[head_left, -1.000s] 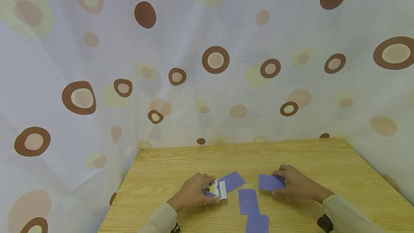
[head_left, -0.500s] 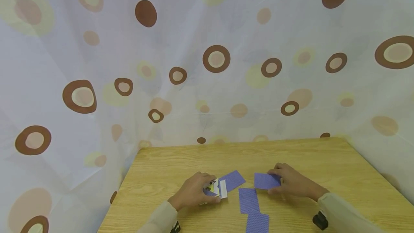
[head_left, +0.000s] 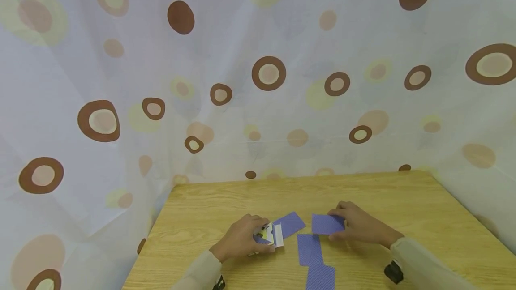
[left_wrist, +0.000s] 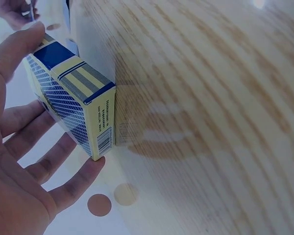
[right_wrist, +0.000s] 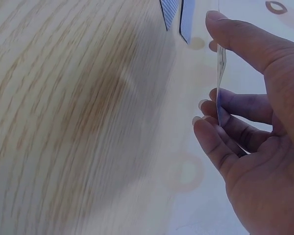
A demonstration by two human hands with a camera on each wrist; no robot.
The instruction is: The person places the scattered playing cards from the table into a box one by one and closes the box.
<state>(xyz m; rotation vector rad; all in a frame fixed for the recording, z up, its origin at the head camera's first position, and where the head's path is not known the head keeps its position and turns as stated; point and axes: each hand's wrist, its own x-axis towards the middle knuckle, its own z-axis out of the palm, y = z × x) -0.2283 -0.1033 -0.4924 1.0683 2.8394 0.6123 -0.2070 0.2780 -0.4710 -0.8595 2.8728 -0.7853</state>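
On the table, my left hand (head_left: pixel 242 238) grips a playing card box (left_wrist: pixel 71 100) with a blue-patterned face and a barcode on its end. Thumb and fingers hold it by opposite edges. Its white flap (head_left: pixel 278 235) is folded out to the right, and cards show in the mouth. My right hand (head_left: pixel 359 226) pinches a blue-backed playing card (head_left: pixel 324 224) between thumb and fingers, over the table to the right of the box. Seen edge-on in the right wrist view, the held card (right_wrist: pixel 220 68) is thin.
Blue-backed cards lie on the wooden table (head_left: pixel 225 200): one card (head_left: pixel 292 223) just beyond the box, a second card (head_left: pixel 309 250) between the hands, and a third card (head_left: pixel 321 277) nearer the front. A spotted curtain (head_left: pixel 298 111) hangs behind and at both sides.
My right hand has moved left with the playing card, closer to the box. The left hand and the box have stayed in place.
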